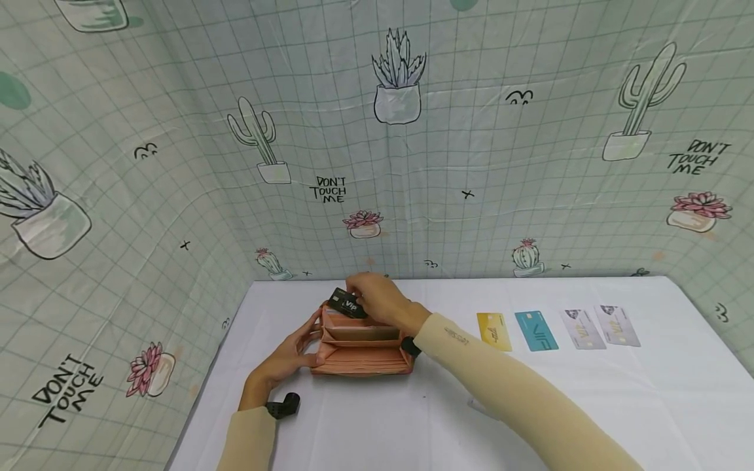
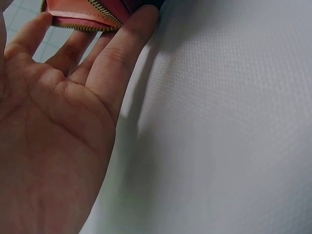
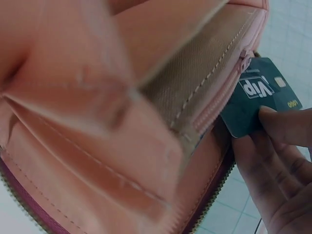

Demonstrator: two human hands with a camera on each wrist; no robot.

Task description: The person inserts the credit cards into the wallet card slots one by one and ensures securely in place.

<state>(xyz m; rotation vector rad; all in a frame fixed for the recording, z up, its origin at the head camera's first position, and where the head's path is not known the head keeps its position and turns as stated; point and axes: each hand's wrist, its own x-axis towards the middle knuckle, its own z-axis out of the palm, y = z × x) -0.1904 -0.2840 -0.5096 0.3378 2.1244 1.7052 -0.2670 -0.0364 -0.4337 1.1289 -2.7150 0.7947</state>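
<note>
Near the far edge of the white table (image 1: 377, 432), toward its left side, a wallet (image 1: 365, 362) stands spread open, its orange pockets facing up. The left hand (image 1: 288, 356) grips the wallet's left end, thumb at the front and fingers along the side; the left wrist view shows the brass zip (image 2: 78, 27) near the fingertips.

At the back of the wallet, the right hand (image 1: 379, 297) pinches a dark card (image 1: 346, 303) between thumb and fingers. The card tilts over the back left pocket, its "VIP" print and chip showing. Seen from the right wrist, its edge passes behind the zipped divider (image 3: 209, 73); how deep it sits, I cannot tell.

Right of the wallet, well apart from it, four cards lie in a row: a yellow card (image 1: 493, 331), a teal card (image 1: 537, 331) and two silver ones, the near silver card (image 1: 583, 329) just beside the outer silver card (image 1: 617, 325). Under the right sleeve (image 1: 518, 392), a pale corner (image 1: 480, 407) peeks out, mostly hidden. Behind everything hangs a checked cloth (image 1: 448, 157) printed with potted cacti.
</note>
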